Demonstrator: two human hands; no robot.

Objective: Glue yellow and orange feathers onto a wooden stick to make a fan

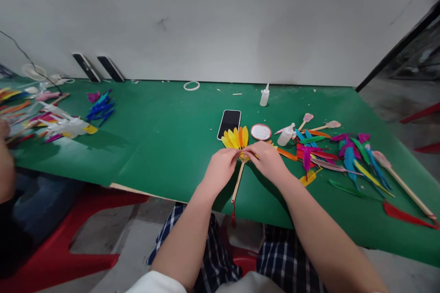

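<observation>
A small feather fan (235, 138) with yellow and orange feathers lies in front of me, over the green table. Its wooden handle (238, 184) points toward me, and a red tassel (233, 214) hangs past the table edge. My left hand (222, 168) is closed, pinching the fan at the base of the feathers. On the other side my right hand (269, 161) is closed in a pinch at the same spot, its fingertips almost meeting the left ones. The fingers partly cover the fan's middle. Just beyond the feathers lies a phone (229, 121).
Right of the phone are a round white lid (261, 132) and a glue bottle (286, 134); another bottle (264, 95) stands farther back. Loose coloured feathers (349, 158) and fan sticks (409, 187) cover the right side. A co-worker's arm (6, 165) is at far left.
</observation>
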